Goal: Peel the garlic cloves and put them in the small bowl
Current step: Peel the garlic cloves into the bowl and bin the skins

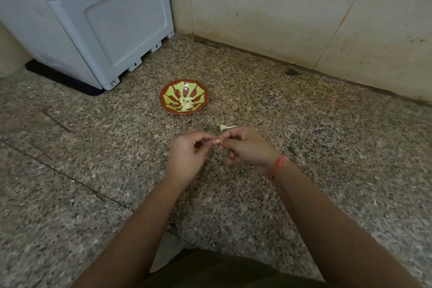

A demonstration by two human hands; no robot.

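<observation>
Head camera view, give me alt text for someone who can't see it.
Two hands, left hand and right hand, pinch a garlic clove above a speckled stone counter. Beyond them, a small bowl holds peeled cloves.

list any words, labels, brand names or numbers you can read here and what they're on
None: no readable text shows anywhere in this view.
Grey appliance: plain panels, no brand or label visible.
Small bowl: only a red and green painted pattern, no lettering.
Wall tiles and granite counter: stains and speckles only.
Thread on the right wrist: no writing.
</observation>
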